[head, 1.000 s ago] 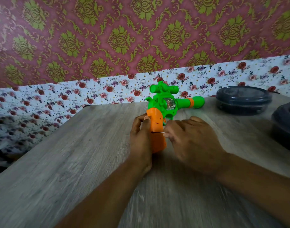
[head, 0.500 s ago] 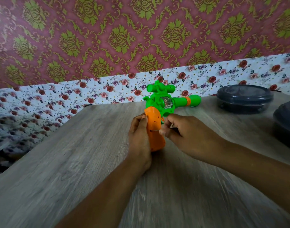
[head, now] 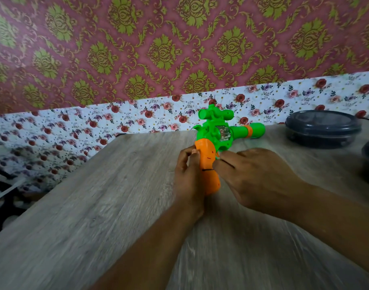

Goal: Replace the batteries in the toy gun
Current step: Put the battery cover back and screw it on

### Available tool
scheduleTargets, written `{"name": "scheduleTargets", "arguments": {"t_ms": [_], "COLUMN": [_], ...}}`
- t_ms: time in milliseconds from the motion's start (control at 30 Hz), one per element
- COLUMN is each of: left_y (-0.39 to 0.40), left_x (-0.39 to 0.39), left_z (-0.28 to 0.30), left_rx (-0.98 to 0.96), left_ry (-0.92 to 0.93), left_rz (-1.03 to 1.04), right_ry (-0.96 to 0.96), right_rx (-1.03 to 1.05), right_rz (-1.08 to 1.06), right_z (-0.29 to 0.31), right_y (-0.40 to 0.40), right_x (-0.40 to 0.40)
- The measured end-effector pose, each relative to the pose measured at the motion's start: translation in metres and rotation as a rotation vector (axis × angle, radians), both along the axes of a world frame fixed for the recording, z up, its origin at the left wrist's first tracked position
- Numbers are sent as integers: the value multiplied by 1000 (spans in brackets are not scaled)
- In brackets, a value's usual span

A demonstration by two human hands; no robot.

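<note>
Near the far edge of the wood-grain surface [head: 79, 206], toy gun [head: 216, 135] of glossy moulded plastic: rounded orange grip, green body, stubby barrel pointing right. Left hand [head: 188, 176] wrapped around the grip's left side; right hand [head: 256, 176] curled, pinching a thin dark metal shaft [head: 207, 169] against the grip. Toward the far right corner, two round dark lidded containers [head: 322, 127].
</note>
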State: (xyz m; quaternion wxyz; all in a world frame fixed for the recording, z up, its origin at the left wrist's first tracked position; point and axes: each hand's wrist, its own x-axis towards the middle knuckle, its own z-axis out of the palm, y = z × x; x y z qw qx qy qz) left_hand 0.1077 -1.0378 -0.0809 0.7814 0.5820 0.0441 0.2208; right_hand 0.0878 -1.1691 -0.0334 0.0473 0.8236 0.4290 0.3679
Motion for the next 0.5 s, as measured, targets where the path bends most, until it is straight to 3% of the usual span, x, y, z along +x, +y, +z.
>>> {"name": "scheduleTargets", "arguments": {"t_ms": [133, 200, 367, 400, 500], "left_y": [-1, -2, -1, -1, -1], "left_x": [0, -2, -4, -4, -4], "left_z": [0, 0, 0, 1, 2], "left_rx": [45, 89, 154, 154, 120], "left_ry": [-30, -35, -48, -43, -25], "left_rz": [13, -2, 4, 2, -6], "right_ry": [306, 556, 1531, 1646, 1637], "right_rx": [151, 369, 898, 946, 873], "right_rz": [-188, -169, -181, -168, -103], "right_z": [7, 7, 6, 7, 11], "right_y": [12, 13, 10, 9, 9], "right_x": [-7, -5, -4, -6, -9]}}
